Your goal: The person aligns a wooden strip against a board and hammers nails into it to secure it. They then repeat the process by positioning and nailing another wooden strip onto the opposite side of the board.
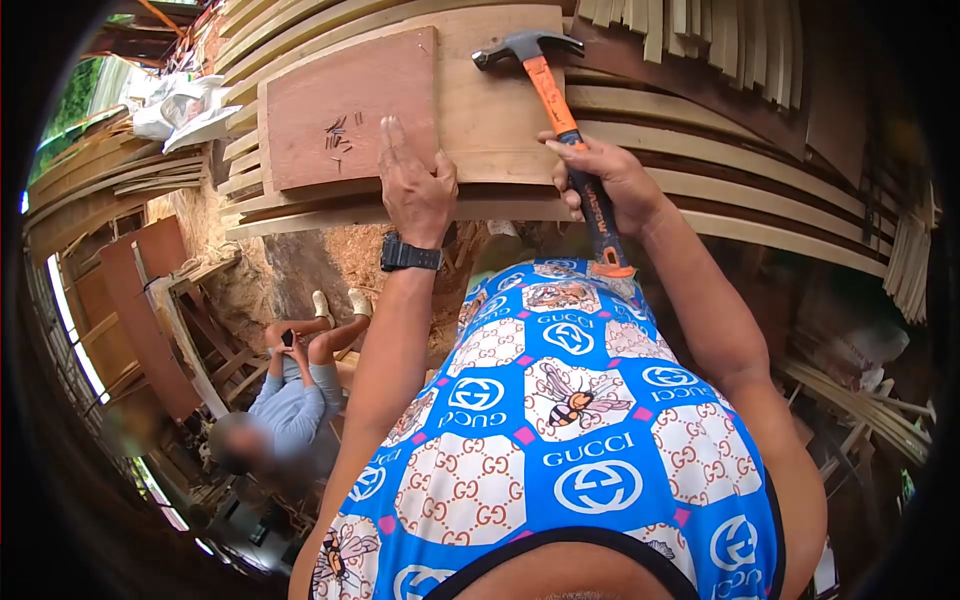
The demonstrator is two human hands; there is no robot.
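My right hand [610,180] is wrapped round the dark lower handle of a claw hammer [550,95], whose steel head points away from me over a light wooden board [490,110]. My left hand [417,190], with a black watch [410,254] on the wrist, rests on the right edge of a reddish-brown panel [350,90]. Its fingers are stretched out and hold nothing. Several small nails [338,137] lie loose on the panel, left of my left fingertips.
Long wooden strips [700,180] run under the boards, and more strips [740,40] are stacked at the upper right. A seated person [295,400] is at the lower left. White bags [180,105] lie at the upper left.
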